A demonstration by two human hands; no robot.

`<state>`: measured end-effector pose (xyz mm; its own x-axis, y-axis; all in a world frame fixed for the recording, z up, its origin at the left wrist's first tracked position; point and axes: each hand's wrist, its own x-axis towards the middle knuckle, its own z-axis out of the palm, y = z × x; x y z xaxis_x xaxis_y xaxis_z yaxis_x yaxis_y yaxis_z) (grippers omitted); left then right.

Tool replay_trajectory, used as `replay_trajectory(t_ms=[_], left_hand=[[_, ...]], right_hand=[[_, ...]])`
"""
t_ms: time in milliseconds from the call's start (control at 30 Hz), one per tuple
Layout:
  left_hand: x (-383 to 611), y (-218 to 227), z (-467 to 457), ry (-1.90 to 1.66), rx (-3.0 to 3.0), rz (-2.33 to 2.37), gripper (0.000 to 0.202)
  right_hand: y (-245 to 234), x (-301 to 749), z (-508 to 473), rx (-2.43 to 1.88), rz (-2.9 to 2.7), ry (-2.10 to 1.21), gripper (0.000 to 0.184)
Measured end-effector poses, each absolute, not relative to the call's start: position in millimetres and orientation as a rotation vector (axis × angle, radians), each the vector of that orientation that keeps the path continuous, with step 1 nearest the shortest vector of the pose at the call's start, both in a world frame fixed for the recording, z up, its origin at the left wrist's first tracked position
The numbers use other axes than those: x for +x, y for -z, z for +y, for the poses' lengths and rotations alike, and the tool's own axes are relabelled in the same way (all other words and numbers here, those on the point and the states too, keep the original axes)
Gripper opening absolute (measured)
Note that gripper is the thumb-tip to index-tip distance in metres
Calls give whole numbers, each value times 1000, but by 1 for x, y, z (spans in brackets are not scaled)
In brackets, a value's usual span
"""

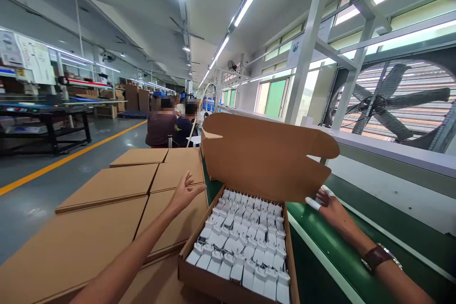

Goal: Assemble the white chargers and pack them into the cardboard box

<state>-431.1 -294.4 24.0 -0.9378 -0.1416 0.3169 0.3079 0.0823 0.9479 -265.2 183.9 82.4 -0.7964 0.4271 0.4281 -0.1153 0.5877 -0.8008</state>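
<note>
One open carton of white adapters, two hands beside it

No legible text anywhere. White paper sheets on the wall at 9 o'clock carry print, too small and blurred to read. Small white sign on the grey steel column at 1 o'clock shows a dark mark, unreadable. Open brown cardboard box has plain, unprinted faces.

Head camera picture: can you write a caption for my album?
Two bare hands, left hand and right hand, flank an open cardboard box packed with white chargers.
</note>
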Motion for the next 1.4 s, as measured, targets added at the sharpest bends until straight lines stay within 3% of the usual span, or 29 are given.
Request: replay_trajectory(t_ms=[100, 233, 333, 500, 700, 933, 1400], left_hand=[[-455, -60, -273, 1851, -289, -1941, 110], [-459, -82, -257, 1755, -278, -1910, 70], [-449, -91, -251, 1634, -213, -1991, 52], [-427, -114, -240, 1385, -343, -2161, 56], [-410, -120, -247, 1202, -418, -2296, 44], [-376, -90, -283, 1080, -508, -2421, 37], [-340, -47, -304, 1047, -613, -2503, 39]], right_hand=[[-98, -249, 179, -212, -2207, -1195, 95], [-117, -219, 174, -305, -2221, -1094, 59], [-123, -213, 156, -367, -2208, -1019, 50], [-138, -230, 96, -255, -2394, -759, 54], [-146, -224, 60, -264, -2453, -636, 35], [-111, -193, 60, -305, -2608, -511, 7], [-27, -165, 57, -274, -2769, -315, 6]])
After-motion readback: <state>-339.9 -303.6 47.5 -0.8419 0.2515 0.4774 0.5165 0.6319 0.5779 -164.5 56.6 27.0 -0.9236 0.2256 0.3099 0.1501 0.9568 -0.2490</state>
